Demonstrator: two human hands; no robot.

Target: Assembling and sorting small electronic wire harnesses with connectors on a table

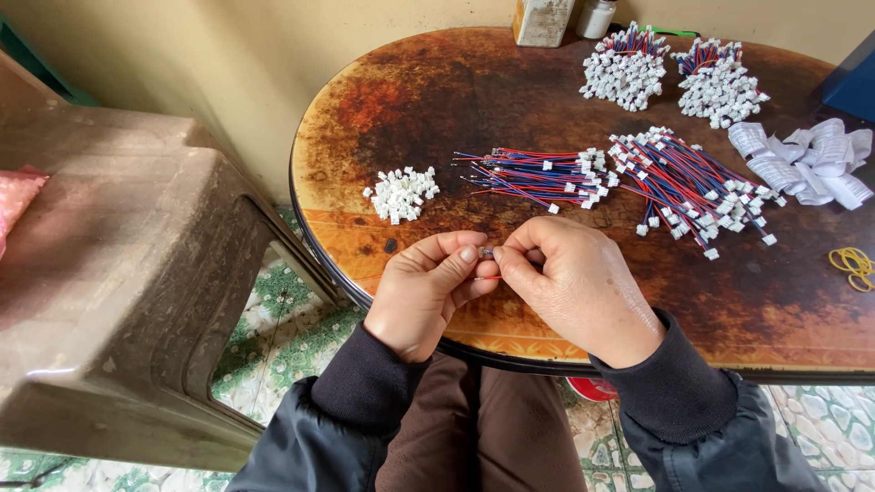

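Wire piece [488,251] pinched between fingertips of left hand [424,296] and right hand [574,287].

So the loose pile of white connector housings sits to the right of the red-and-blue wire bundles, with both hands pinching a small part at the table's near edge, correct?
Not quite. The head view shows the pile of white connector housings to the left of the red-and-blue wire bundles, not the right. The left hand and right hand do pinch a small part at the table's near edge.
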